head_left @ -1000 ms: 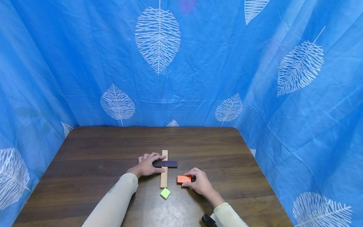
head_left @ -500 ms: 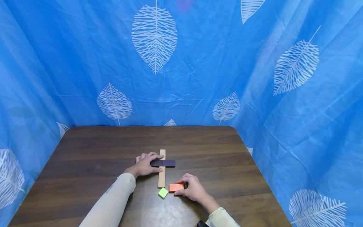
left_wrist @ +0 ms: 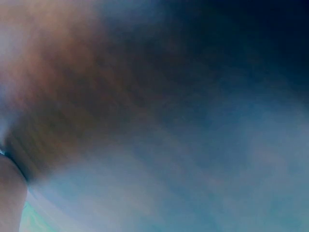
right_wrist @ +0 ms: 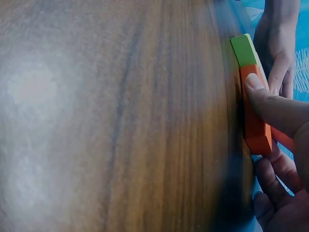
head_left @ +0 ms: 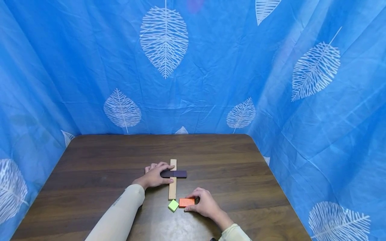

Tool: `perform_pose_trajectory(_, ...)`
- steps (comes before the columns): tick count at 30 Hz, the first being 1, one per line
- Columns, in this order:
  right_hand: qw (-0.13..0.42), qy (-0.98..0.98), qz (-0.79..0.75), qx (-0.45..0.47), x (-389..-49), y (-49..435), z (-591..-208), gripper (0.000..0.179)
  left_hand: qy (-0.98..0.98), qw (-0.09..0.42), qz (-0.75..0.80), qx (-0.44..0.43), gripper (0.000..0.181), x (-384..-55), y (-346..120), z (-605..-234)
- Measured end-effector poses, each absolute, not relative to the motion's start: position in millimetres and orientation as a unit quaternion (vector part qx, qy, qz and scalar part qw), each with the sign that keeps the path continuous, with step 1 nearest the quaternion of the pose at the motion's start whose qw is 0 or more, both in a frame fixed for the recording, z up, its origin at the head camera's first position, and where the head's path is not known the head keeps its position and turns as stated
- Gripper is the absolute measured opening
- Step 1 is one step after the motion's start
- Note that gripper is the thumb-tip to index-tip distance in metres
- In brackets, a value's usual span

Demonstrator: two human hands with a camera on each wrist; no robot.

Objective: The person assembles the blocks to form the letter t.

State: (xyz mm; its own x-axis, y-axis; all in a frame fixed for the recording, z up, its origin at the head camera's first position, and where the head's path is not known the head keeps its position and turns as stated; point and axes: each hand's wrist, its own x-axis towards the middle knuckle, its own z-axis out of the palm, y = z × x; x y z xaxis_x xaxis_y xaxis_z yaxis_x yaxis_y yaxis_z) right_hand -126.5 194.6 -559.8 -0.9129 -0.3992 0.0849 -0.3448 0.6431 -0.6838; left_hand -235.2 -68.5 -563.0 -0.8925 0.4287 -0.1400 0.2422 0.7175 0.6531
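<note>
In the head view, a light wooden strip [head_left: 172, 190] lies lengthwise on the table. Two dark purple blocks [head_left: 180, 174] lie end to end across it. My left hand [head_left: 154, 175] rests at the strip's left side, thumb and index finger touching it on either side of the left dark block. My right hand [head_left: 205, 204] pinches an orange block [head_left: 186, 202] between thumb and fingers. Just left of that block, a green block [head_left: 173, 205] sits turned cornerwise below the strip's near end. The right wrist view has the orange block [right_wrist: 253, 113] against the green block [right_wrist: 244, 50] or very near it.
The brown wooden table [head_left: 99, 157] extends around the blocks. Blue curtains [head_left: 208, 67] with white leaf prints hang behind it and along its sides. The left wrist view is mostly a dark blur.
My right hand has slid the orange block left and toward me, up beside the green block. Over the last half second it has barely shifted. My left hand has stayed put.
</note>
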Motion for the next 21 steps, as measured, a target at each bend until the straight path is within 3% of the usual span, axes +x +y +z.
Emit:
perform_pose_trajectory(12, 0.011, 0.911, -0.351, -0.217, -126.4, 189.3, -565.4, 0.039, 0.914, 0.141, 0.34, 0.173, 0.066, -235.5, -72.4, -563.2)
perform_pose_trajectory(21, 0.031, 0.92, -0.332, -0.207, -126.7, 186.8, -567.2, 0.042, 0.912, 0.129, 0.352, 0.165, 0.068, -234.4, -73.9, -565.5)
